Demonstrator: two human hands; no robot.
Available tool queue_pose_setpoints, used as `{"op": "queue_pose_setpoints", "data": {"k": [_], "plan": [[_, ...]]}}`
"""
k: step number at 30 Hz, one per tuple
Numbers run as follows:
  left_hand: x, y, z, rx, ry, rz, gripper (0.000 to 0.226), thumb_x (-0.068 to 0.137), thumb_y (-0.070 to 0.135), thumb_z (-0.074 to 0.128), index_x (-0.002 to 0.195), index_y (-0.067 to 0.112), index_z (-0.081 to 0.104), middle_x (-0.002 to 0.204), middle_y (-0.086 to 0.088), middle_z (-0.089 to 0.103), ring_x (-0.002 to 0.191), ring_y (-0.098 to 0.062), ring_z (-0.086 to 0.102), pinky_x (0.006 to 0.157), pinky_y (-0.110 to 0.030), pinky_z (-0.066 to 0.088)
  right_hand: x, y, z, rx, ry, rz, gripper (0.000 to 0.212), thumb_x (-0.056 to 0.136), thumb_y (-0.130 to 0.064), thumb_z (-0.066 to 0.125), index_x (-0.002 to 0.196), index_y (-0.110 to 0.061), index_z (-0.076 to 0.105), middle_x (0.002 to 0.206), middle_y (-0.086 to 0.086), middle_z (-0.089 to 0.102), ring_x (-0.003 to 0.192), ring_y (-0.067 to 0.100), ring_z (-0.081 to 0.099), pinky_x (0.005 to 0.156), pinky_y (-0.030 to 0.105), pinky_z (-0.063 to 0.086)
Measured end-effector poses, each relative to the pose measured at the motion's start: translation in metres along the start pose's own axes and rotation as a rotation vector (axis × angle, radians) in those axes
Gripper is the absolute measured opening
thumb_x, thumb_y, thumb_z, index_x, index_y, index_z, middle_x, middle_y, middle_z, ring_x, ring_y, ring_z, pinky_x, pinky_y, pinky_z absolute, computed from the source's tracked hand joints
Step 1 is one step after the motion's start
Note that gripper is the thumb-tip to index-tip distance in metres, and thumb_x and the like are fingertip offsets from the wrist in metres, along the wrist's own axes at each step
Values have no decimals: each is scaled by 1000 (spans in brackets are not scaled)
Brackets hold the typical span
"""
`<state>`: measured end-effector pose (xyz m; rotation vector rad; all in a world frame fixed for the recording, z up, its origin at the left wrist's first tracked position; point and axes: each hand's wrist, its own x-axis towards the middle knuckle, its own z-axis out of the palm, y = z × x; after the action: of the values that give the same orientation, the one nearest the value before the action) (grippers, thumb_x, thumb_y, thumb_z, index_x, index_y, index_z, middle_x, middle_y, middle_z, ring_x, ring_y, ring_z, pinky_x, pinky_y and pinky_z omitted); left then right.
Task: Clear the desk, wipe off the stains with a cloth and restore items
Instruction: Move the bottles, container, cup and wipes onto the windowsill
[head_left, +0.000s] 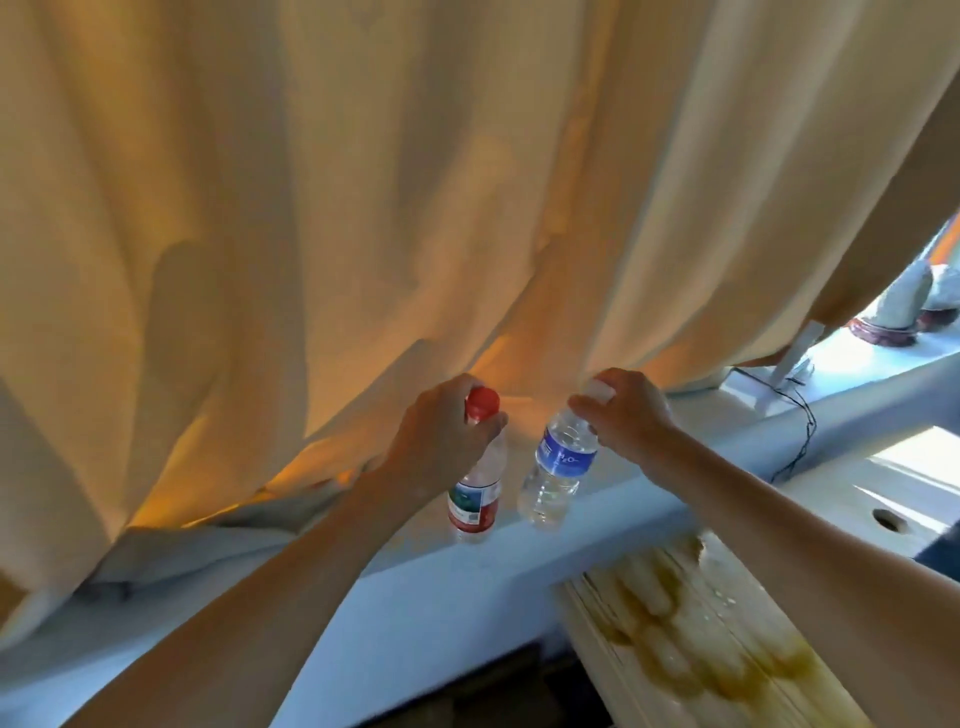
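Observation:
Two clear plastic water bottles stand on the pale window sill (649, 493). The red-capped bottle (475, 499) with a red and green label is on the left, and my left hand (441, 441) grips its neck just below the cap. The bottle with a blue label (558, 467) and a white cap leans slightly to the right, and my right hand (628, 415) pinches its top. The wooden desk (691, 639) lies at the lower right with yellowish stains and wet patches on it.
A cream curtain (363, 208) hangs right behind the bottles and drapes onto the sill. A thin black cable (800, 431) runs down the sill at the right. Two stones on dark bases (893, 317) stand at the far right. The desk has a round cable hole (885, 518).

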<state>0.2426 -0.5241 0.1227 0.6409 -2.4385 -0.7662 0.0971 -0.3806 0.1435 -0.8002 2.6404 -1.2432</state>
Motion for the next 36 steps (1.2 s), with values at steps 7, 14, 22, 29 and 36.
{"op": "queue_pose_setpoints", "data": {"k": [7, 14, 22, 29, 36], "plan": [[25, -37, -3, -12, 37, -38, 25, 91, 35, 70, 108, 20, 62, 98, 7, 63, 87, -13, 56, 79, -22, 44, 30, -34, 47, -34, -15, -5, 43, 86, -27, 69, 126, -12, 62, 117, 12, 68, 96, 26, 63, 76, 33, 50], [53, -43, 9, 24, 77, 0, 28, 91, 36, 70, 110, 18, 62, 96, 6, 55, 86, -15, 54, 82, -27, 49, 52, -40, 66, -116, 20, 18, 44, 89, -31, 66, 129, -12, 60, 120, 10, 67, 94, 22, 58, 77, 32, 48], [62, -48, 15, 51, 56, 28, 32, 91, 37, 71, 115, 20, 57, 97, 8, 53, 86, -16, 52, 78, -27, 43, 61, -38, 73, -158, 89, -1, 36, 93, -32, 62, 122, -11, 62, 117, 13, 67, 103, 29, 61, 74, 29, 38], [64, -44, 22, 2, 63, 26, 35, 90, 35, 72, 116, 20, 56, 107, 4, 60, 93, -18, 55, 83, -31, 48, 62, -32, 64, -177, 15, 40, 42, 99, -31, 53, 136, -13, 50, 126, 14, 62, 111, 32, 59, 77, 30, 38], [70, -43, 22, 23, 81, 4, 36, 90, 35, 71, 118, 20, 55, 108, 2, 60, 93, -19, 54, 84, -32, 49, 48, -32, 56, -130, -116, 13, 53, 94, -18, 54, 141, -18, 31, 111, 12, 55, 97, 33, 60, 84, 47, 56]]}}
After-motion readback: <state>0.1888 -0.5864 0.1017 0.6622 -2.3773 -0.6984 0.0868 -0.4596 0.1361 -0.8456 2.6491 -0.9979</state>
